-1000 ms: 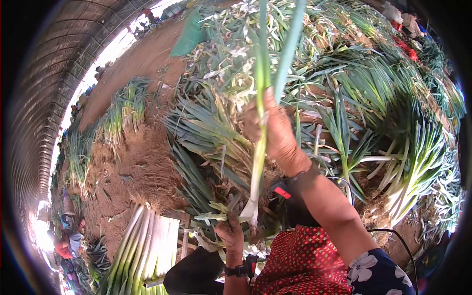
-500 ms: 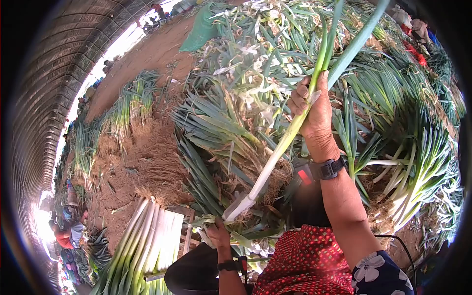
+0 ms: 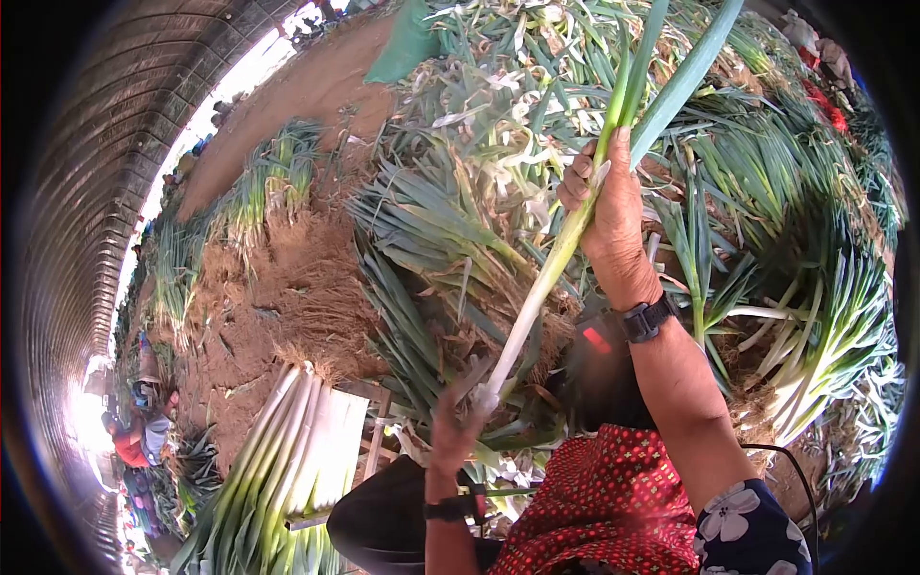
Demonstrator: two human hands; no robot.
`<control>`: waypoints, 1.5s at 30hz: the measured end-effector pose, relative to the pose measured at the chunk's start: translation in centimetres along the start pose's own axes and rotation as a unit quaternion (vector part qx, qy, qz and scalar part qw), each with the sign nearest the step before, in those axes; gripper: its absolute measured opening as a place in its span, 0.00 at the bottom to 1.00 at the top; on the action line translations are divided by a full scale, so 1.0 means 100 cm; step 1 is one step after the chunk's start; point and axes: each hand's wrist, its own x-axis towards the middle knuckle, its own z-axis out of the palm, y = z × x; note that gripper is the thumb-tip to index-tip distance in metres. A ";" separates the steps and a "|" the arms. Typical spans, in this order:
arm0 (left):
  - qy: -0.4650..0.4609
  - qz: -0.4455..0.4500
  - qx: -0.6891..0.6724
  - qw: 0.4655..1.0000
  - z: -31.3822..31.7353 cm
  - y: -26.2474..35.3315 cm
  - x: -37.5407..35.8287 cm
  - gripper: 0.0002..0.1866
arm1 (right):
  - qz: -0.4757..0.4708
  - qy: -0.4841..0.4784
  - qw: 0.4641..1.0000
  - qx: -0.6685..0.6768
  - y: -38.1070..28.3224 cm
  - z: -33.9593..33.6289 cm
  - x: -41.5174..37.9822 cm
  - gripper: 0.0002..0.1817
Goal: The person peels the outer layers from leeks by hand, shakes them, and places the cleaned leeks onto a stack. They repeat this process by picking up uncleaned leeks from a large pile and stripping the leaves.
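Observation:
My right hand (image 3: 616,216) is closed around a long green onion (image 3: 543,287), gripping it where the pale stalk turns into green leaves. The onion slants across the view, leaves up to the right and white root end down to the left. At that lower end is my left hand (image 3: 452,431), its fingers smeared by motion right beside the stalk. Below and to the left, a row of cleaned green onions (image 3: 278,431) lies with white ends up, next to a pale board (image 3: 337,436). Loose leaf scraps (image 3: 494,450) lie around my left hand.
Untrimmed onions with dry roots (image 3: 450,230) are heaped ahead, and more onions (image 3: 815,335) lie at the right. A green sack (image 3: 402,43) sits on the bare soil at the back. Another person (image 3: 139,441) is at the far left.
My left hand has come up from the leaf scraps to the onion's root end, its fingers now blurred. My right hand still holds the onion in nearly the same spot.

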 end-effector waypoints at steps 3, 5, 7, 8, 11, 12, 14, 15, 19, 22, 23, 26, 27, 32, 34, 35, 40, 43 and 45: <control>-0.136 -0.041 -0.077 0.987 0.024 0.022 0.006 0.19 | -0.016 0.074 0.996 -0.039 0.003 0.003 0.004 0.23; -0.137 -0.054 -0.146 0.978 0.034 0.024 0.006 0.17 | -0.001 0.072 0.993 -0.093 0.005 0.006 0.002 0.23; -0.169 -0.091 -0.200 0.961 0.032 0.041 0.011 0.16 | 0.036 0.057 0.981 -0.183 0.016 0.000 -0.001 0.22; -0.169 -0.090 -0.201 0.961 0.031 0.048 0.013 0.16 | 0.049 0.033 0.980 -0.188 0.021 -0.003 -0.005 0.20; -0.265 -0.122 -0.325 0.899 0.020 0.078 0.017 0.22 | 0.074 0.020 0.986 -0.150 0.022 -0.006 -0.005 0.19; -0.266 -0.121 -0.324 0.900 0.016 0.084 0.013 0.22 | 0.079 0.051 0.984 -0.153 0.025 -0.011 0.000 0.18; -0.214 -0.087 -0.291 0.928 0.009 0.092 0.000 0.25 | 0.084 0.085 0.981 -0.156 0.031 -0.025 0.007 0.18; -0.212 -0.062 -0.276 0.935 0.003 0.104 -0.005 0.25 | 0.074 0.117 0.974 -0.180 0.033 -0.033 0.011 0.17; -0.171 -0.078 -0.154 0.970 -0.021 0.109 -0.041 0.22 | 0.067 0.176 0.961 -0.204 0.027 -0.075 0.038 0.14; -0.159 0.076 -0.044 0.983 -0.021 0.071 -0.061 0.24 | 0.012 0.227 0.954 -0.197 0.008 -0.097 0.050 0.13; -0.223 -0.003 0.044 0.974 -0.031 0.065 -0.067 0.25 | 0.006 0.220 0.960 -0.175 0.009 -0.103 0.052 0.15; -0.125 0.014 0.197 0.972 -0.042 0.068 -0.043 0.28 | -0.045 0.214 0.945 -0.245 0.020 -0.080 0.037 0.18; -0.094 -0.021 0.158 0.983 -0.041 0.075 -0.031 0.28 | -0.041 0.189 0.946 -0.260 0.024 -0.072 0.031 0.22; -0.004 0.109 0.144 0.984 0.004 0.107 0.012 0.28 | 0.055 0.088 0.976 -0.191 0.044 -0.025 -0.008 0.30; -0.124 -0.027 0.120 0.985 0.021 0.099 0.009 0.27 | 0.135 0.068 0.988 -0.029 0.040 -0.008 -0.015 0.27; -0.108 0.027 0.113 0.987 0.031 0.072 -0.001 0.24 | 0.134 0.069 0.988 -0.028 0.036 -0.005 -0.014 0.27; -0.295 -0.180 -0.393 0.852 0.014 0.032 -0.023 0.24 | 0.260 -0.010 0.965 0.041 0.035 -0.007 -0.019 0.15; -0.313 -0.189 -0.413 0.834 0.010 0.032 -0.017 0.27 | 0.265 -0.040 0.963 -0.003 0.034 0.008 -0.032 0.20; -0.260 -0.163 -0.432 0.848 0.008 0.059 0.003 0.33 | 0.277 -0.076 0.953 -0.095 0.042 0.011 -0.043 0.26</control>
